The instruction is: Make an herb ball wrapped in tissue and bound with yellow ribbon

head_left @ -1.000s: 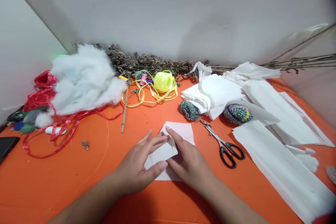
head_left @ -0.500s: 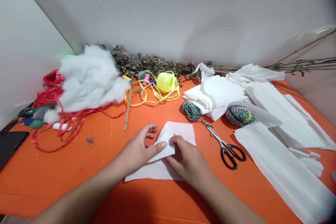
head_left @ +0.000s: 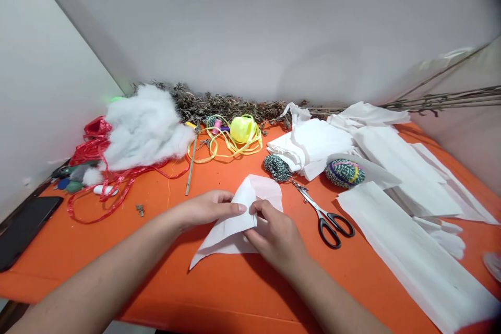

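A piece of white cloth [head_left: 230, 225] is partly folded over itself near the front middle of the table, its lower left corner curling up. My left hand [head_left: 213, 207] grips the folded flap, thumb on top and fingers mostly hidden behind it. With thumb and bent forefinger, my right hand [head_left: 274, 229] pinches the flap's right edge; its other fingertips are hidden. Black-handled scissors [head_left: 324, 215] lie apart to the right of my right hand. Just beyond the cloth sits a small bundle of green-and-white twine [head_left: 277, 168].
White fluffy stuffing [head_left: 146, 133] and red ribbon [head_left: 92, 148] are heaped at the left, near a black phone [head_left: 29, 224]. Yellow ribbon [head_left: 242, 130] stands at the back before dried stalks [head_left: 227, 107]. White cloth strips [head_left: 410, 250] and a twine ball [head_left: 345, 173] lie right.
Both hands have lifted and turned the cloth, drawing its lower left corner up off the table. The folded flap now stands steeper. The whole view has shifted slightly.
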The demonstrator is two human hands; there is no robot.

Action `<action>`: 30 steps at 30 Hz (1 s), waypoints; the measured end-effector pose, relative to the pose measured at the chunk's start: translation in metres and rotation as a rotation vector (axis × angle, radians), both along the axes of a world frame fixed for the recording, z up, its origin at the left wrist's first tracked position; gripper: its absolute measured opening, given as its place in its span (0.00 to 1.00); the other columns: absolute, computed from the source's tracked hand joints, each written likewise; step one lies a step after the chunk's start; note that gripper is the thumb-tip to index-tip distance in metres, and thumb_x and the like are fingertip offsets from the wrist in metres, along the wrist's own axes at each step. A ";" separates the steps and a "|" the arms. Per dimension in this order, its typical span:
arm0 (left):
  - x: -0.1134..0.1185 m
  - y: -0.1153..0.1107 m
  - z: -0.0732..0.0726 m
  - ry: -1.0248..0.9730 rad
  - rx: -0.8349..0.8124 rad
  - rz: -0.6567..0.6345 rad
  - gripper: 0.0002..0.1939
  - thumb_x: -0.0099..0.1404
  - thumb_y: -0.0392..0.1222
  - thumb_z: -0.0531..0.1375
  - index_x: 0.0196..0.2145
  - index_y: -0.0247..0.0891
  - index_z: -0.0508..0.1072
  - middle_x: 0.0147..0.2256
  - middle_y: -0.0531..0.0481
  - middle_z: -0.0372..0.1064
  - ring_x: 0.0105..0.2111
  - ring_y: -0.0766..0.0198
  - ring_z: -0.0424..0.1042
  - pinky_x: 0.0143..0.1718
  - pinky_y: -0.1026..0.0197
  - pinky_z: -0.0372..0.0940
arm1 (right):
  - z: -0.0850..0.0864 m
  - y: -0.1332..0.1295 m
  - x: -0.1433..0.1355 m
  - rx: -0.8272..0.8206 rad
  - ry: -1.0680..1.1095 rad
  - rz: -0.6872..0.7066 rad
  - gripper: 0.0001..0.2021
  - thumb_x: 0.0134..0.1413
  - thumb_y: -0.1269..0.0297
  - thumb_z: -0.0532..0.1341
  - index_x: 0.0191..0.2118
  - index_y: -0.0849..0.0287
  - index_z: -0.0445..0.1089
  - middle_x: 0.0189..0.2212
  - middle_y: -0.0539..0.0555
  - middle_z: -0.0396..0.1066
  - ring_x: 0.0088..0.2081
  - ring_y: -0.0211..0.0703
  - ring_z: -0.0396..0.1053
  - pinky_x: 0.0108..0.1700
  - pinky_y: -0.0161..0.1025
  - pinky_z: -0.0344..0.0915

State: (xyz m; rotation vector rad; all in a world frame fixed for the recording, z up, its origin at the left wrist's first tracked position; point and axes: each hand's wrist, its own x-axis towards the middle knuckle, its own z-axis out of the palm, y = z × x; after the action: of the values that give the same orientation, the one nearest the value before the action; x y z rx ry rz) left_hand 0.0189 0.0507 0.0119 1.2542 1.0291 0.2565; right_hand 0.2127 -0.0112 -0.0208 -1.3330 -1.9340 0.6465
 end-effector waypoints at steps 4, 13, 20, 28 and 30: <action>0.007 -0.016 0.003 -0.248 -0.211 0.094 0.22 0.56 0.51 0.68 0.44 0.35 0.76 0.39 0.44 0.77 0.36 0.59 0.74 0.38 0.62 0.65 | 0.006 -0.005 0.002 0.108 -0.019 0.041 0.10 0.51 0.70 0.58 0.40 0.53 0.64 0.31 0.50 0.75 0.30 0.44 0.73 0.30 0.36 0.64; 0.015 -0.030 -0.020 -0.541 -0.404 0.276 0.30 0.48 0.40 0.73 0.49 0.37 0.71 0.40 0.46 0.76 0.35 0.60 0.75 0.38 0.61 0.68 | 0.001 -0.004 -0.001 0.308 -0.070 0.114 0.06 0.60 0.68 0.60 0.43 0.56 0.64 0.52 0.63 0.73 0.50 0.52 0.73 0.47 0.46 0.71; 0.009 -0.028 -0.026 -0.504 -0.302 0.264 0.38 0.47 0.42 0.74 0.55 0.39 0.67 0.46 0.43 0.75 0.42 0.52 0.76 0.42 0.56 0.69 | 0.031 -0.004 0.019 0.197 -0.175 0.166 0.33 0.48 0.42 0.68 0.55 0.55 0.63 0.62 0.66 0.63 0.65 0.67 0.56 0.61 0.67 0.57; 0.005 -0.040 -0.022 -0.421 -0.298 0.074 0.35 0.49 0.39 0.74 0.53 0.40 0.67 0.45 0.47 0.72 0.40 0.60 0.72 0.39 0.62 0.67 | 0.072 0.048 0.017 -0.128 -0.344 0.163 0.23 0.49 0.51 0.70 0.50 0.54 0.74 0.48 0.59 0.76 0.50 0.61 0.73 0.51 0.57 0.70; 0.005 -0.041 -0.022 -0.406 -0.286 0.075 0.36 0.49 0.40 0.74 0.54 0.40 0.66 0.45 0.48 0.71 0.40 0.61 0.71 0.39 0.62 0.66 | 0.075 0.063 0.016 -0.414 -0.313 0.251 0.15 0.48 0.54 0.70 0.42 0.54 0.78 0.38 0.54 0.80 0.38 0.52 0.78 0.36 0.43 0.74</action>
State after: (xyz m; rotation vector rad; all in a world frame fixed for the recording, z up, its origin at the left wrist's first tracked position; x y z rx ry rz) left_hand 0.0240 0.0099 -0.0100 0.8604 0.7313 0.3895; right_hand 0.2282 0.0520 0.0539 -1.5224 -2.3327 1.0592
